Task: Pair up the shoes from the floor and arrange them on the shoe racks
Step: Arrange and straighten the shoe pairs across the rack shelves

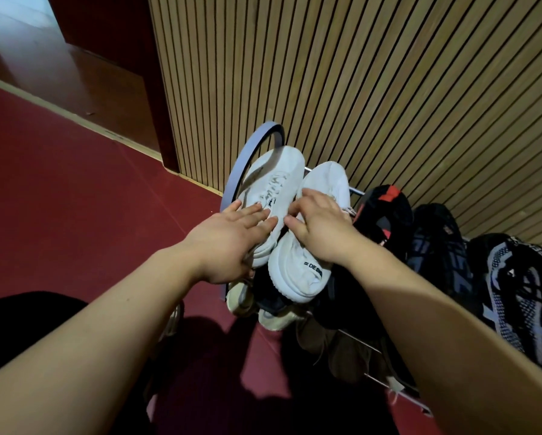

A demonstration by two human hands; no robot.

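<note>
I see a metal-tube shoe rack with a curved grey end hoop (247, 149) standing against the slatted wooden wall (357, 89), with the red floor (75, 199) to its left and in front. At the left end of the top tier, two white chunky-soled sneakers sit side by side, toes toward the wall. The left white sneaker (276, 183) is just beside the hoop, under the left hand (232, 243). The right white sneaker (298, 262) touches it, under the right hand (319, 227). To their right follow a black shoe with a red patch (385, 211), a dark patterned shoe (439, 246) and a black-and-white knit shoe (521, 293). Beige shoes (241, 296) sit on the tier below the sneakers.
</note>
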